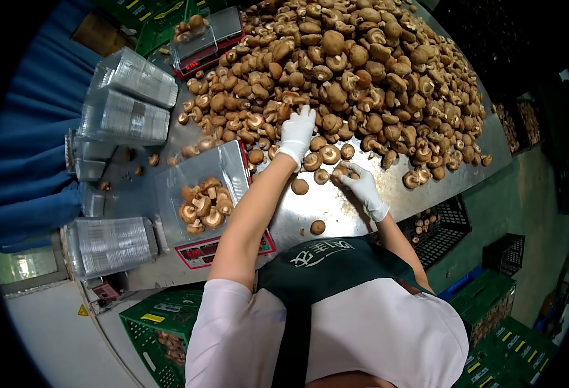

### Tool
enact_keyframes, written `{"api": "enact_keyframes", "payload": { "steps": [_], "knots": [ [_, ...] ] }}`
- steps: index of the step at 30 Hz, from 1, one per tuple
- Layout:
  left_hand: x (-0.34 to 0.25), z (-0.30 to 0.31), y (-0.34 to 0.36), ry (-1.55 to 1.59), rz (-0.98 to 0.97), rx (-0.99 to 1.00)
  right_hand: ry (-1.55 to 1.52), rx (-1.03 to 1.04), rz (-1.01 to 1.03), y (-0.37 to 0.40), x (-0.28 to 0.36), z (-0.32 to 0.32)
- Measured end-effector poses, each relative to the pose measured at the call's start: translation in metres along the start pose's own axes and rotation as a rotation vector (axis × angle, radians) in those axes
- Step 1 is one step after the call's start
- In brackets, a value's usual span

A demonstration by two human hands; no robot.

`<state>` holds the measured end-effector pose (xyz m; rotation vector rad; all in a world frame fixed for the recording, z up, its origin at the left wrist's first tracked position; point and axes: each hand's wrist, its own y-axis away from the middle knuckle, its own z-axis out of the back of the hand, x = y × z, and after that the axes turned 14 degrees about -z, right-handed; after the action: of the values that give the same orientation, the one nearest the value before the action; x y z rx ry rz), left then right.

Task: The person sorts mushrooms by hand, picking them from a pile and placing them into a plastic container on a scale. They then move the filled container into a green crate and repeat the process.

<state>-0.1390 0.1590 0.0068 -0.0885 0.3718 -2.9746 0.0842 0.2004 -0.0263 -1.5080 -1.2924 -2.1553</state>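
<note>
"At the near edge of the mushroom pile (375,71), what did the left hand (297,134) do?"

"Touched the pile. Grip's hold: couldn't tell."

"And the right hand (363,188)?"

"Just nearside of the pile. Grip narrow, pinched on one mushroom (343,172). Scale (198,253) stood left of the pile."

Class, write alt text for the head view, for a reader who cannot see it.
A white-gloved left hand is at the near edge of a big pile of brown mushrooms on a metal table, while the gloved right hand holds one mushroom. At left, the nearer red-trimmed scale bears more mushrooms, near stacked clear plastic containers.
</note>
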Motion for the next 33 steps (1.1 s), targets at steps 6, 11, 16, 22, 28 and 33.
{"api": "enact_keyframes", "payload": {
  "steps": [6,11,16,22,28,33],
  "knots": [
    [0.013,-0.009,-0.015,-0.038,-0.107,0.129,-0.08,0.028,-0.064,0.013,0.023,-0.002],
    [0.003,0.033,0.01,0.371,0.277,0.064,-0.311,0.137,-0.166,0.009,0.022,-0.003],
    [-0.012,0.065,0.058,1.546,0.656,-0.271,-0.464,0.243,-0.228,0.008,0.031,-0.007],
    [-0.031,0.093,0.125,2.29,0.602,-0.608,-0.512,0.563,-0.088,0.025,0.061,-0.018],
    [-0.035,0.109,0.168,3.024,0.448,-0.693,-0.478,0.686,-0.099,0.044,0.087,-0.052],
    [-0.025,0.124,0.205,2.713,0.56,-0.812,-0.266,0.762,-0.158,0.046,0.095,-0.083]
  ]
}}
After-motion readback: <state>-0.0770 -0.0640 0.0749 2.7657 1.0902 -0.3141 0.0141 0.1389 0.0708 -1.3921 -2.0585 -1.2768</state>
